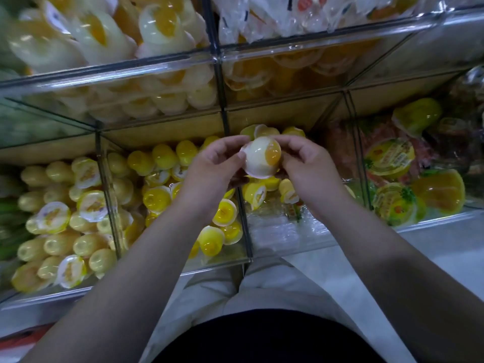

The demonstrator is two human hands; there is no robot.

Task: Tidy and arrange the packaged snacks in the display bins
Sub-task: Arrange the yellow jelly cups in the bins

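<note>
Clear plastic bins [104, 72] in two tiers, split by dividers. Heaps of pale white-and-orange cups [162, 30] up top, yellow cups [162, 155] loose below. Over the lower middle bin [222, 265], left hand [214, 166] and right hand [306, 166] raised close together, each grip curled, fingertips pinching opposite sides of one item. Between them, clear of the heap: a single white cup [263, 159] with an orange centre.

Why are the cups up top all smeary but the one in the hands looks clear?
Head view: the top-bin jelly cups are smeared by blur; the white-and-orange jelly cup held by the left hand and right hand is sharper; glare streaks the clear bin edge.
</note>
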